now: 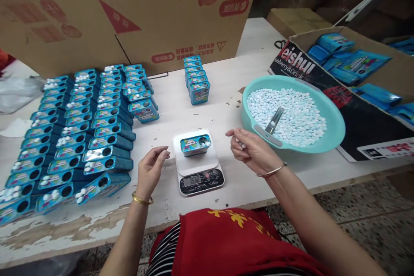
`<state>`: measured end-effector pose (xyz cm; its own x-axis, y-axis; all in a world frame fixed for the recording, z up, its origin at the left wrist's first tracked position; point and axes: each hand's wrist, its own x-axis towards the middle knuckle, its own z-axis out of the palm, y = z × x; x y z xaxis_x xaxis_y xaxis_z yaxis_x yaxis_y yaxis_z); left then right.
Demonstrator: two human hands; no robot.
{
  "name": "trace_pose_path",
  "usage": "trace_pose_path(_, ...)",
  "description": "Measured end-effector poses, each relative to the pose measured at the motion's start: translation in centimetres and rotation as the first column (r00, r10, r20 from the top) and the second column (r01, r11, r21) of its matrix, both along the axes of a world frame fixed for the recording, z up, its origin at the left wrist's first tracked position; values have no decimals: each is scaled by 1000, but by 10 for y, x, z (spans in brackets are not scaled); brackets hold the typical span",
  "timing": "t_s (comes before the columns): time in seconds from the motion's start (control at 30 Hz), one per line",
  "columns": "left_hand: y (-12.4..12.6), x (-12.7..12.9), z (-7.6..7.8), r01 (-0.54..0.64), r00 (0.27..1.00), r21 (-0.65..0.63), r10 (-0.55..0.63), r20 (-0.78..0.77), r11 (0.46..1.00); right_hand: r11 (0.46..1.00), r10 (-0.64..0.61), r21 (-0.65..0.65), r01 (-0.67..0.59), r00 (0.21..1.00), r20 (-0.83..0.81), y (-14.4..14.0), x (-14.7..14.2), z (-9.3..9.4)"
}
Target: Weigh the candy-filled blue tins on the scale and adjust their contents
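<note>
On a white kitchen scale [196, 164] stands a small blue candy tin [191, 144], its round hole showing at the right with a few white candies at it. To the left of the scale, my left hand [151, 168] hovers with loosely bent fingers and nothing in it. My right hand [254, 148] is closed, palm up, on a few white candies [239, 143], between the scale and a turquoise basin [334, 127]. The basin holds a heap of white candies [300, 116], with a metal scoop [274, 120] lying in them.
Rows of blue tins [106, 133] fill the left side, many with white candies on top. A short row of tins [199, 90] stands behind the scale. A large cardboard box [194, 21] closes off the back. An open carton [310, 73] with blue packs sits at right.
</note>
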<state>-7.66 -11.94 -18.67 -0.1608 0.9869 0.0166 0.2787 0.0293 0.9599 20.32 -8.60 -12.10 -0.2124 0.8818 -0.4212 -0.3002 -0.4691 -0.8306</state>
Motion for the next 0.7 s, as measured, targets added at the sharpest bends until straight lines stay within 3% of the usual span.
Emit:
trace_pose_path(0.1, 2, 3, 0, 4, 1000, -9, -4, 7, 1000, 998, -45, 40, 41, 993, 105, -16, 3, -14)
trace_pose_path(0.17, 3, 6, 2, 8, 1000, -6, -8, 5, 1000, 980, -97, 192, 45, 958, 272, -28, -2, -19)
trace_pose_path(0.27, 3, 7, 4, 12, 1000, 3, -12, 3, 1000, 883, -187, 463, -72, 851, 490, -46, -15, -22)
trace_pose_path(0.33, 2, 7, 4, 12, 1000, 5, -12, 0, 1000, 809, -195, 553, -201, 796, 574, -54, -23, -25)
trace_pose_path(0.43, 0, 7, 4, 5, 1000, -4, -5, -6, 1000, 724, -162, 578, -377, 722, 673, -61, -30, -34)
trace_pose_path(0.53, -3, 8, 2, 9, 1000, -21, -9, -3, 1000, 661, -197, 580, -476, 636, 746, -58, -33, -41)
trace_pose_path(0.7, -3, 12, -1, 47, 999, -16, -47, 6, 999, 613, -231, 538, -579, 519, 823, -41, -37, -38)
